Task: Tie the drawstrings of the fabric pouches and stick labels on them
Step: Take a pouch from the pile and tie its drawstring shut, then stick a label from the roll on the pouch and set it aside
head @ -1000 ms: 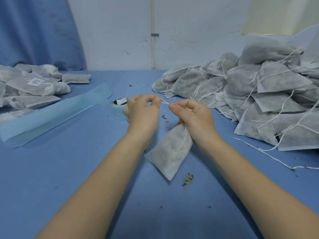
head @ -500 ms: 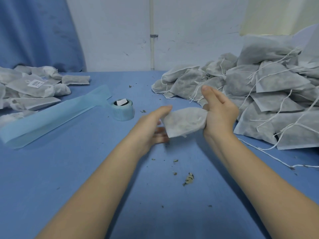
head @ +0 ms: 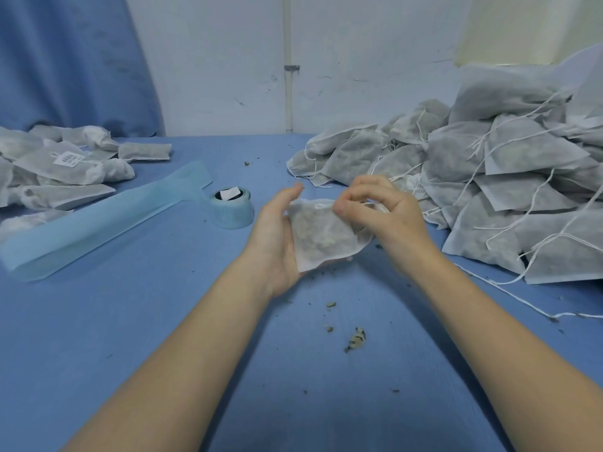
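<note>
Head view: above a blue table [head: 130,321], a person's left hand [head: 277,236] lies flat and straight-fingered under a grey fabric pouch [head: 323,236] at center frame, while the right hand [head: 378,210] curls over the pouch's top edge, pinching its white drawstring [head: 321,205]. Untied pouches [head: 489,177] heap at 2 o'clock, labelled pouches [head: 62,168] lie at 10 o'clock, and a pale blue label roll [head: 232,212] sits just left of the hands.

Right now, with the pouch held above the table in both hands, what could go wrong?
1. The pouch only rests on the open left hand; it may slip while the right hand pinches its top edge.
2. Crumbs already lie on the table; rough handling may spill more.
3. The loose string beside the right forearm could snag.
</note>
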`<state>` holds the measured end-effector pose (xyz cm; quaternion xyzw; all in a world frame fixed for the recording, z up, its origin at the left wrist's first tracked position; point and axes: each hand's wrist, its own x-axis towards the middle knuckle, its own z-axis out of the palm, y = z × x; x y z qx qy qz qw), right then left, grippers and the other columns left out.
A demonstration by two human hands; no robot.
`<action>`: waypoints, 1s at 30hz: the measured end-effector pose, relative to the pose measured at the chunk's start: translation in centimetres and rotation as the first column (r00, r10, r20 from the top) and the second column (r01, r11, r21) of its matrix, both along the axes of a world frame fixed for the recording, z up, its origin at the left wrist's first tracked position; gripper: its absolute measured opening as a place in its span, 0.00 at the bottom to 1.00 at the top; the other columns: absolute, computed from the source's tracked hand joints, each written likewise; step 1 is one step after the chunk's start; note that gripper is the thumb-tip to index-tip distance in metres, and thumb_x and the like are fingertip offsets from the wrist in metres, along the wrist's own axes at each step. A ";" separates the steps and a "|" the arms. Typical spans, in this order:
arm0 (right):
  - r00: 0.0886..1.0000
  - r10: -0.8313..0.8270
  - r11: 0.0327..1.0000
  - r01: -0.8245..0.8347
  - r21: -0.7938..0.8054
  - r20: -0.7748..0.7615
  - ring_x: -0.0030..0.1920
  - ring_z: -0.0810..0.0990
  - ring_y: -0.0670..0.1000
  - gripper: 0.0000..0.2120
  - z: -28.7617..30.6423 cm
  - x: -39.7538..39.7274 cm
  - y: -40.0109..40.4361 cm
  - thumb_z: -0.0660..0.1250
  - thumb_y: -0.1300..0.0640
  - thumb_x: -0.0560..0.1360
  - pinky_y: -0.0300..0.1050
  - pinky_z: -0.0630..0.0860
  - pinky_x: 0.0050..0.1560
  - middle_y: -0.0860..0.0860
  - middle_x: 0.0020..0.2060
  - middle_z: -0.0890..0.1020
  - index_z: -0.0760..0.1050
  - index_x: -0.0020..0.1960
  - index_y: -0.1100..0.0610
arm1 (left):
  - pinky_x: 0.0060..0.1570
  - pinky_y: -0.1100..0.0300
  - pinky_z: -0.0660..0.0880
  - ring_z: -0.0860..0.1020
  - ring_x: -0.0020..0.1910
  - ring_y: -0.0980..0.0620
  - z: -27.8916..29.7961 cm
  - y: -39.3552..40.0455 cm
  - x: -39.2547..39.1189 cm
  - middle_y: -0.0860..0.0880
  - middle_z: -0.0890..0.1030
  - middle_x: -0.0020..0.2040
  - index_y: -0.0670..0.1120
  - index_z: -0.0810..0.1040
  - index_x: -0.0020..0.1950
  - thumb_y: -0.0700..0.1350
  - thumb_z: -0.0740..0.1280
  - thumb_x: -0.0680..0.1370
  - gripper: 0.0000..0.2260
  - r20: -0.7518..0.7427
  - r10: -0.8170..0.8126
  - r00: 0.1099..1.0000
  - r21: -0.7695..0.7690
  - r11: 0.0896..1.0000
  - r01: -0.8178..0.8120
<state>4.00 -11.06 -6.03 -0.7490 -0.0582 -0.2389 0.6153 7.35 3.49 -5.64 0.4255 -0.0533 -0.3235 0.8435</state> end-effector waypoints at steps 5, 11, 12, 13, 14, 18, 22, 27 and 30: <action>1.000 -0.002 0.987 0.003 -0.163 0.005 0.48 0.75 0.36 0.11 -0.2 -0.1 -0.3 0.74 0.63 0.69 0.34 0.69 0.53 0.44 0.46 0.76 0.80 0.35 0.49 | 0.52 0.57 0.79 0.82 0.51 0.45 -0.6 -0.2 0.3 0.40 0.83 0.52 0.35 0.79 0.54 0.42 0.67 0.75 0.13 0.240 0.085 0.967 0.201 0.970 -0.136; 1.000 0.017 0.998 -0.019 -0.067 -0.022 0.52 0.78 0.38 0.11 -0.4 1.0 0.4 0.72 0.58 0.72 0.34 0.73 0.52 0.44 0.52 0.80 0.79 0.53 0.47 | 0.39 0.62 0.78 0.83 0.39 0.52 -0.5 0.3 0.8 0.46 0.84 0.40 0.39 0.80 0.47 0.37 0.67 0.76 0.03 0.382 0.275 0.883 0.243 0.892 -0.382; 0.996 0.057 0.998 -0.054 0.043 -0.075 0.53 0.78 0.38 0.13 -0.3 1.5 0.7 0.70 0.54 0.73 0.35 0.74 0.52 0.43 0.53 0.80 0.76 0.57 0.47 | 0.40 0.62 0.79 0.83 0.38 0.52 -0.4 0.6 1.1 0.47 0.84 0.39 0.39 0.80 0.46 0.36 0.67 0.76 0.03 0.392 0.320 0.863 0.236 0.871 -0.430; 0.984 0.125 0.978 -0.100 0.183 -0.130 0.53 0.79 0.39 0.15 0.0 2.0 1.0 0.68 0.50 0.74 0.37 0.75 0.52 0.43 0.54 0.80 0.75 0.60 0.49 | 0.42 0.61 0.79 0.83 0.37 0.52 -0.4 0.9 1.4 0.48 0.84 0.39 0.40 0.80 0.46 0.36 0.67 0.76 0.03 0.395 0.366 0.842 0.230 0.848 -0.477; 0.964 0.205 0.940 -0.145 0.310 -0.169 0.53 0.80 0.42 0.15 0.2 2.6 1.3 0.65 0.47 0.76 0.40 0.76 0.52 0.45 0.53 0.81 0.75 0.59 0.52 | 0.44 0.60 0.79 0.82 0.38 0.52 -0.4 1.3 1.8 0.47 0.84 0.39 0.40 0.80 0.45 0.37 0.67 0.76 0.02 0.386 0.418 0.823 0.225 0.822 -0.523; 0.911 0.239 0.938 -0.126 0.323 -0.337 0.47 0.81 0.52 0.11 0.2 5.3 3.7 0.60 0.57 0.80 0.43 0.77 0.50 0.58 0.53 0.81 0.76 0.56 0.61 | 0.42 0.62 0.77 0.81 0.39 0.53 -0.4 3.6 3.9 0.48 0.82 0.41 0.39 0.79 0.49 0.39 0.69 0.75 0.05 0.307 0.662 0.684 0.201 0.657 -0.726; 0.906 0.015 0.944 -0.152 -0.293 -0.423 0.56 0.78 0.53 0.24 -0.7 8.1 6.8 0.64 0.61 0.76 0.39 0.76 0.52 0.55 0.66 0.74 0.65 0.72 0.60 | 0.50 0.58 0.77 0.81 0.48 0.50 -0.2 6.7 5.8 0.47 0.82 0.50 0.39 0.78 0.55 0.42 0.72 0.74 0.12 0.211 0.820 0.532 0.162 0.508 -0.846; 0.939 -0.009 0.877 -0.158 -0.454 -0.344 0.71 0.66 0.53 0.45 -1.4 11.4 9.8 0.74 0.54 0.70 0.44 0.66 0.65 0.54 0.73 0.64 0.52 0.77 0.58 | 0.56 0.51 0.77 0.81 0.50 0.48 -0.5 8.9 7.0 0.46 0.82 0.51 0.39 0.77 0.55 0.42 0.72 0.73 0.14 0.149 0.880 0.450 0.159 0.428 -0.890; 0.941 0.005 0.891 -0.158 -0.426 -0.339 0.68 0.69 0.53 0.45 -1.8 12.7 10.9 0.76 0.54 0.69 0.38 0.65 0.57 0.52 0.69 0.69 0.53 0.77 0.58 | 0.55 0.52 0.78 0.81 0.47 0.49 -0.9 9.1 7.4 0.49 0.81 0.46 0.42 0.77 0.51 0.44 0.72 0.73 0.10 0.147 0.886 0.439 0.199 0.408 -0.891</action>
